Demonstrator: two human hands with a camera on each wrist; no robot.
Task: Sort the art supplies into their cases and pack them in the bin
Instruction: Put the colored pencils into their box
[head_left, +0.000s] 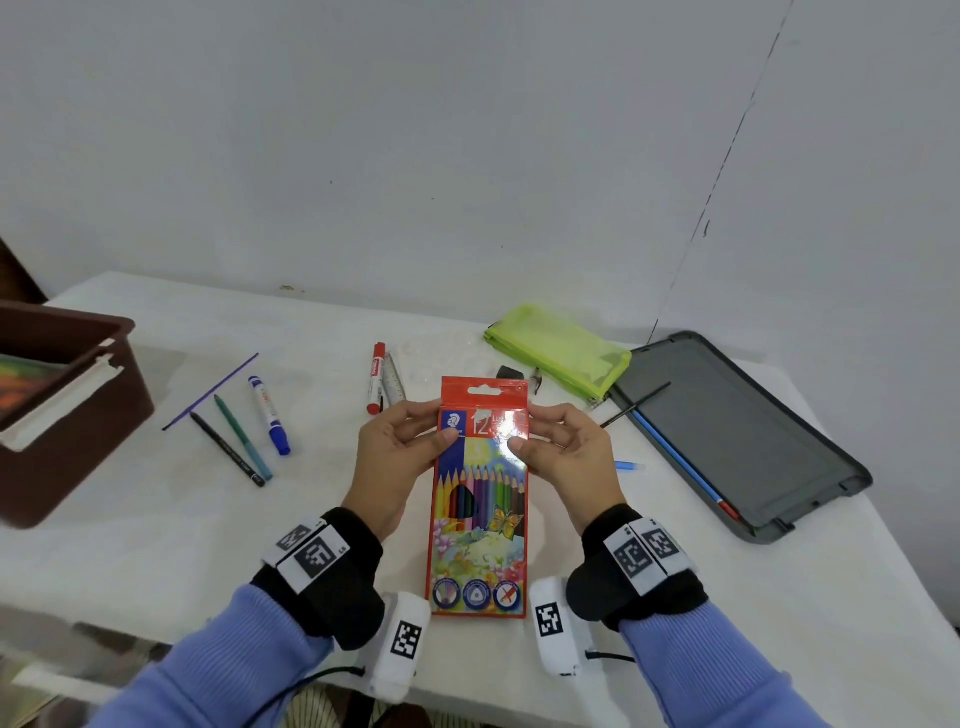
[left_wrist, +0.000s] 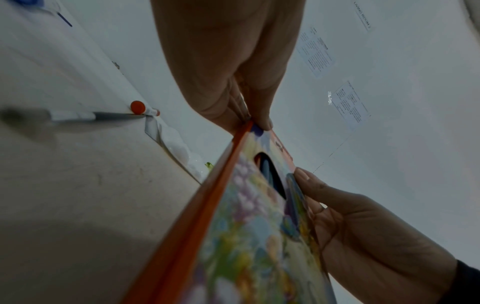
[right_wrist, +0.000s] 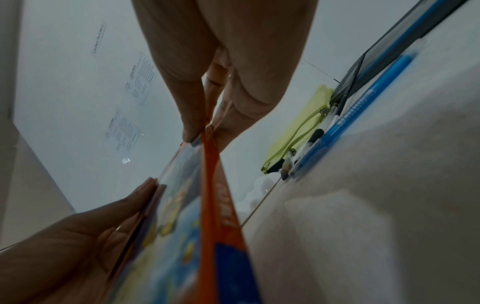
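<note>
Pinching the "12" coloured-pencil box (head_left: 480, 499) between both hands' fingers (head_left: 415, 415), left (head_left: 395, 457) and right (head_left: 563, 457).

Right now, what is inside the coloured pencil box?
Through the window of the coloured pencil box, dark and coloured pencil shafts show. Their count stays hidden; both hands grip its upper edges.

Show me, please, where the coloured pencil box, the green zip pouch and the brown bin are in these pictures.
coloured pencil box (head_left: 480, 499): head view, on the printed front.
green zip pouch (head_left: 558, 349): head view, on the mesh side.
brown bin (head_left: 98, 410): head view, on the outer wall.
</note>
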